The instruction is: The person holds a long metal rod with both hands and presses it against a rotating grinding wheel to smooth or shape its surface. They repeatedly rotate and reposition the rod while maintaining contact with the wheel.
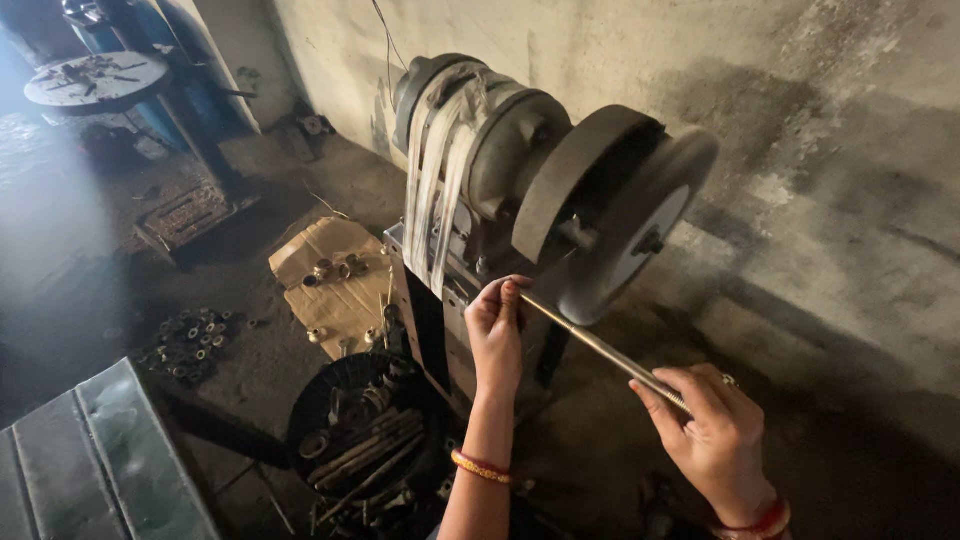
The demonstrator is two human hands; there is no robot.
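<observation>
A long thin metal rod runs between both my hands, its middle pressed against the rim of a large grey grinding wheel. My left hand pinches the rod's far end beside the machine frame. My right hand grips the near end, lower right. The wheel sits on a belt-driven grinder motor, with pale belts running down from it.
A dark basket of rods and metal parts stands below the machine. Cardboard with small brass fittings lies on the floor, beside a pile of dark rings. A metal sheet is at lower left, a concrete wall right.
</observation>
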